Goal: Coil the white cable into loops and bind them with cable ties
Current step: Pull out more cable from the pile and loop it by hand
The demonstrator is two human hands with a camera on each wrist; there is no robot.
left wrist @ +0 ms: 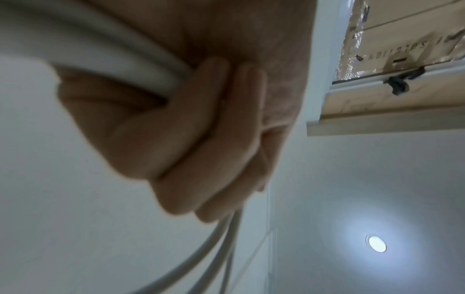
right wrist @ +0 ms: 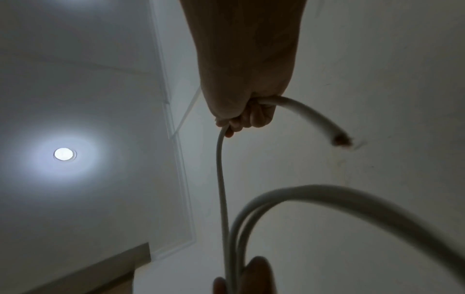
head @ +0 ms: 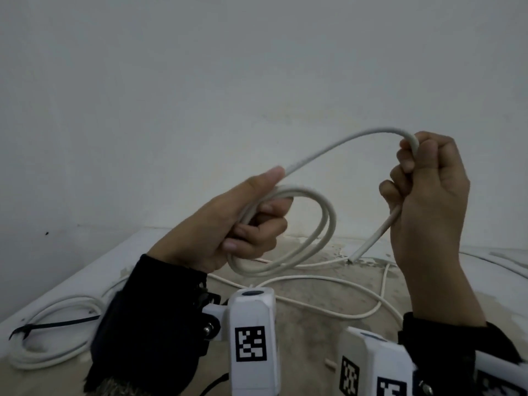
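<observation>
My left hand point(head: 228, 224) grips two finished loops of the white cable point(head: 323, 155); my right hand point(head: 428, 201) is fisted on the free tail, cut end point(head: 353, 256) pointing down-left twd the coil. Last arc runs L-to-R btwn my hands.

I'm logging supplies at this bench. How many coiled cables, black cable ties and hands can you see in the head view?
Coiled white cables: 2, held coil, bundle
Black cable ties: 1
Hands: 2, left hand, right hand
Total: 5
</observation>
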